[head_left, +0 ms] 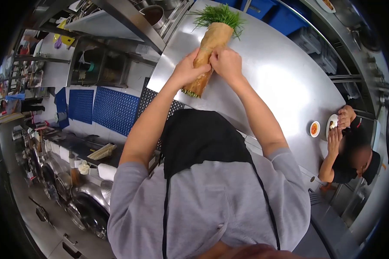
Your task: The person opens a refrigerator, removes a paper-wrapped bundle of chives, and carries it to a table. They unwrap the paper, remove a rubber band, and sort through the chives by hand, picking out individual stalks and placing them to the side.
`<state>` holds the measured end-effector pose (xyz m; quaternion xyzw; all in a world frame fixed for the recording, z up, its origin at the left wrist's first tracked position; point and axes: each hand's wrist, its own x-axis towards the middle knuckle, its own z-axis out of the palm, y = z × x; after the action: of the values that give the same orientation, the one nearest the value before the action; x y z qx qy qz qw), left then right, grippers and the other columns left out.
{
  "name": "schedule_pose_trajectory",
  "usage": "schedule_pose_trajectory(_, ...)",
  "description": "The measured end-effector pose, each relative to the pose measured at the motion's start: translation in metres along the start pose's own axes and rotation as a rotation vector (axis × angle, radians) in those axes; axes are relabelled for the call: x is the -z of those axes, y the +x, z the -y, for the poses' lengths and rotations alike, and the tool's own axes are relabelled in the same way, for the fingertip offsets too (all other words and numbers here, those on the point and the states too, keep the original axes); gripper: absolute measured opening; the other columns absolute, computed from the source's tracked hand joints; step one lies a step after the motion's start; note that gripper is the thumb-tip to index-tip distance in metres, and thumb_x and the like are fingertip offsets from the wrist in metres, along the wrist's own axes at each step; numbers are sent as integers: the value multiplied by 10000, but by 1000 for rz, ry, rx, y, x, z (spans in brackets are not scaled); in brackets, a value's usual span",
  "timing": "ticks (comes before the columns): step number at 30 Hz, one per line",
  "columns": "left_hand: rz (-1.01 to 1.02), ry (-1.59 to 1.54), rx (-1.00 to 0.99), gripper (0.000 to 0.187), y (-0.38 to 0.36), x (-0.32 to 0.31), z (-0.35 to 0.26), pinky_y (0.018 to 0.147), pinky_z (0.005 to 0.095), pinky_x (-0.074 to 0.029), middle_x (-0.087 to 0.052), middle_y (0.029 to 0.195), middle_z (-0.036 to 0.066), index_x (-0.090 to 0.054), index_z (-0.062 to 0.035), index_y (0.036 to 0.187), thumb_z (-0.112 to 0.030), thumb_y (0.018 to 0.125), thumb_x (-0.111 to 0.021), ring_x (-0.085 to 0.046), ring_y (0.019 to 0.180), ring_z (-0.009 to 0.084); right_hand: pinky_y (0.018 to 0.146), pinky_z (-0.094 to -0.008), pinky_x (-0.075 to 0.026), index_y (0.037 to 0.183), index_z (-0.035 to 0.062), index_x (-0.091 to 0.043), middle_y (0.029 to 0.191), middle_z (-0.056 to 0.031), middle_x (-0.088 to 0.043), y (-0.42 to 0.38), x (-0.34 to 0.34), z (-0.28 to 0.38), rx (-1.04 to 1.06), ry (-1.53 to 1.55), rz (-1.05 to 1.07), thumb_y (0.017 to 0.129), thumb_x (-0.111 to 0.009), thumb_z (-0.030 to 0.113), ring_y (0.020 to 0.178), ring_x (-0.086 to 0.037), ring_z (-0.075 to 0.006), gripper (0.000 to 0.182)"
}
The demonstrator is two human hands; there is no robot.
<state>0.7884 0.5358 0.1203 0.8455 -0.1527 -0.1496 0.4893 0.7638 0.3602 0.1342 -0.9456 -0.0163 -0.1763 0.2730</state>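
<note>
A bundle of long green chives wrapped in brown paper [216, 34] lies at a slant on the steel table. Thin leaves [220, 16] fan out of its far end, and cut green stems [190, 93] show at the near end. My left hand [189, 69] grips the wrapped bundle from the left, thumb across the top of the paper. At the right edge of the paper, my right hand [227, 64] is closed, its fingers curled against the wrap beside my left thumb. Its fingertips are partly hidden.
The steel table [272, 82] stretches to the right. At its far right a person [354, 151] eats by a white plate [332, 124] and a small bowl of orange-red sauce [315, 129]. Blue bins [289, 19] stand beyond the table; pots [153, 16] sit on a shelf at upper left.
</note>
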Motion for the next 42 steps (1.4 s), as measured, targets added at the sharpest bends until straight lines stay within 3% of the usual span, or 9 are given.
schedule_pose_trajectory(6, 188, -91, 53, 804, 11, 19, -12, 970, 375, -460, -542, 1304, 255, -473, -12, 1373, -305, 686, -771, -557, 1198, 313, 573, -314, -449, 800, 25, -581, 671, -55, -583, -2, -5, -26, -169, 676, 156, 862, -566, 160, 623, -565, -146, 150)
schedule_pose_trajectory(9, 11, 12, -27, 747, 14, 10, 6, 944, 395, -476, -542, 1274, 230, -487, -77, 1365, -278, 697, -753, -567, 1165, 322, 575, -263, -411, 818, 31, -577, 668, -4, -541, -24, -7, -13, -165, 908, 193, 883, -563, 172, 649, -501, -79, 156)
schedule_pose_trajectory(13, -15, 49, -40, 663, 6, 14, -11, 951, 404, -470, -495, 1251, 176, -521, -236, 1346, -215, 712, -716, -561, 1121, 374, 598, -289, -439, 859, 10, -585, 688, -52, -587, -50, 3, 31, -283, 679, 165, 883, -576, 183, 646, -530, -109, 175)
schedule_pose_trajectory(16, -19, 167, -147, 591, 2, 11, -17, 944, 386, -467, -487, 1281, 141, -554, -225, 1314, -143, 745, -693, -540, 1144, 335, 610, -303, -454, 866, -2, -588, 699, -83, -609, -59, 9, 56, -229, 513, 81, 882, -587, 191, 651, -564, -131, 193)
schedule_pose_trajectory(23, -120, -31, -591, 110, 7, 11, 4, 904, 405, -464, -597, 1111, 113, -652, -40, 839, -136, 799, -685, -565, 1074, 301, 582, -275, -506, 974, 26, -584, 804, -59, -631, -53, -15, 26, -704, 1126, -119, 901, -641, 208, 636, -600, -130, 204)
schedule_pose_trajectory(27, -180, -68, -738, 107, 3, 6, -1, 860, 414, -495, -635, 1022, 135, -630, -21, 817, -109, 781, -678, -601, 1026, 330, 582, -296, -530, 1039, -10, -544, 824, -81, -588, -17, -9, 13, -807, 867, -322, 773, -818, 357, 650, -596, -136, 529)
schedule_pose_trajectory(30, -207, -108, -732, 111, 3, -7, 10, 805, 428, -506, -648, 909, 146, -626, -33, 740, -116, 724, -698, -624, 915, 348, 757, -339, -563, 1399, -2, -265, 1103, -213, -639, 8, -20, -8, -859, 607, -198, 681, -876, 409, 909, -661, -261, 1029)
schedule_pose_trajectory(33, -355, -91, -943, 130, -3, -8, 4, 700, 417, -452, -551, 730, 94, -547, -71, 646, -86, 695, -666, -540, 737, 305, 808, -375, -569, 1228, -66, -543, 1122, -155, -647, 19, -27, -18, -757, 1026, -25, 653, -896, 247, 945, -668, -267, 744)
schedule_pose_trajectory(42, -124, 49, -966, 174, -32, 35, -6, 656, 399, -412, -515, 692, 50, -540, -81, 678, -168, 669, -691, -500, 710, 260, 886, -440, -566, 1320, 7, -446, 1254, -156, -559, 31, 22, 2, -570, 1339, -362, 798, -716, 36, 1072, -615, -309, 589)
